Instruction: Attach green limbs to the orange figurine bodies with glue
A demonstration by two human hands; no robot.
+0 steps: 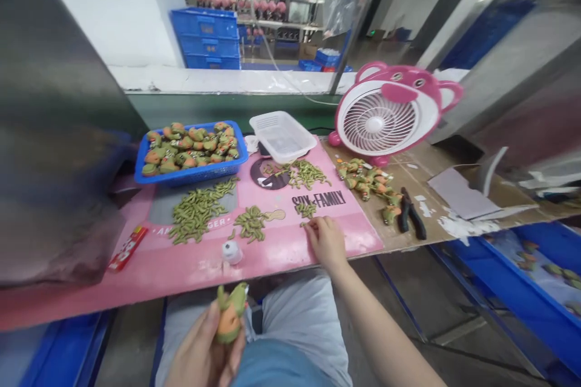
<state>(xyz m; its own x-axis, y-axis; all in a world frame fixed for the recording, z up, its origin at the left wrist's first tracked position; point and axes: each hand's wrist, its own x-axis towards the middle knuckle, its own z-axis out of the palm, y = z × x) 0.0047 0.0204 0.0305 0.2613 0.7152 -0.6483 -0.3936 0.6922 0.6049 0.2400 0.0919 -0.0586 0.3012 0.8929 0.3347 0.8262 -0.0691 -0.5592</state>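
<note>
Near the bottom of the view, my left hand [206,344] is wrapped round a small green and orange plush figure [229,319], held above my lap. My right hand [327,243] rests on the pink mat [281,251], its fingertips pinched together at the edge of a small pile of green pieces [305,210]; one small green piece shows at the fingertips. Larger piles of the same green pieces [195,214] lie to the left and further back. A small white bottle [232,252] stands on the mat near the front edge.
A blue basket [190,176] full of plush figures sits at the back left, beside a clear tray [284,136]. To the right are a pink fan [385,112], more plush figures [365,178] and black-handled pliers [412,214]. A red packet [128,248] lies left.
</note>
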